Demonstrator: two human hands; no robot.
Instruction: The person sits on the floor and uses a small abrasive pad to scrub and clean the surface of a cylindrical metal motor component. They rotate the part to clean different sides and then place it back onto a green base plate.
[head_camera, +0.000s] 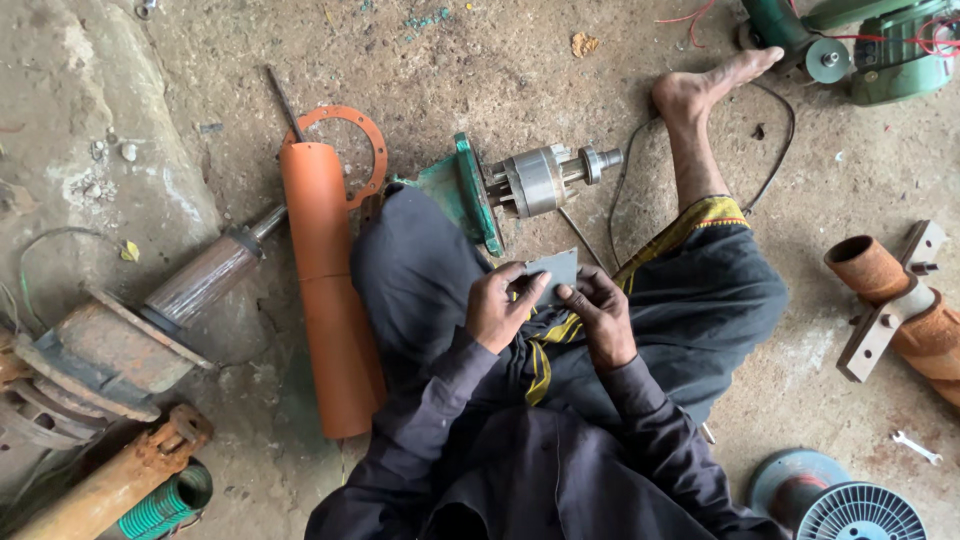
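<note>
— Both hands had closed on the same thing: the left hand pinched the near-left edge of a small grey sheet, thumb on top and fingers curled under, while the right hand held its lower right corner between thumb and forefinger.

— Where did the sheet sit, relative to those grips?

— Just above the lap, between the two hands and a little beyond the fingertips, away from the body. Its flat face was turned up toward the camera, and its longer side ran roughly left to right, tilted up slightly toward the right.

— Which hand was nearer to it?

— Neither, really; both touched it. The left hand covered more of the edge, the right only a corner.

— And what lay past it?

— Straight ahead on the dirt floor stood a motor rotor with its shaft pointing right, seated in a green end cover. It was well apart from the sheet, in line with it. An orange pipe lay along the left thigh, its long axis running away from the person.

— Anything else held?

— No, I could see nothing else in either hand.
</note>
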